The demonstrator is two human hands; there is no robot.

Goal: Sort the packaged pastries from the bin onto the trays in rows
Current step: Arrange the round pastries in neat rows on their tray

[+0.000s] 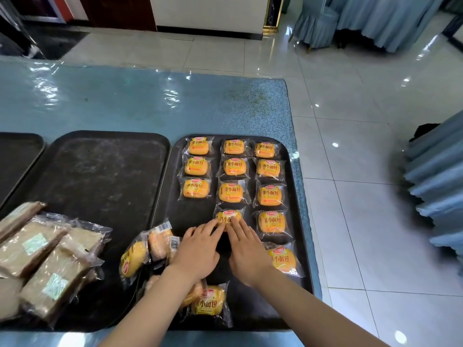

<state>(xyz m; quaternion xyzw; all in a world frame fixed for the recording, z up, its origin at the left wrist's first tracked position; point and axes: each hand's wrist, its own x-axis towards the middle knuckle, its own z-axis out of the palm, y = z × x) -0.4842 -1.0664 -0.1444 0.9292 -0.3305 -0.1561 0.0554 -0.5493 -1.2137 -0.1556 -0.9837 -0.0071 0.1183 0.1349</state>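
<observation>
— Where the blue table point(155, 103) carries the load, listed largest first?
— Three black trays side by side: right tray point(299, 246), middle tray point(100, 176), far-left tray point(17, 151) cut off by the frame edge.
— On the right tray?
— Yellow bun packets in three columns: left column three, from the top packet point(198, 146); right column five, down to the nearest one point(283, 259); middle column four.
— Fourth of the middle column?
— Bun packet point(228, 218), flat on the tray, just below the third, beside the right column's fourth.
— Hands?
— Left hand point(198, 249) and right hand point(248, 251), both palm down, fingers straight and fanned, fingertips pressing the packet's near edge. No curl, no pinch.
— Unsorted stock?
— Brown cake packets point(40, 249) heaped on the middle tray's near left corner. Loose bun packets point(145, 249) piled across the seam between middle and right trays. One more bun packet point(209, 303) under the left forearm, near the front rim.
</observation>
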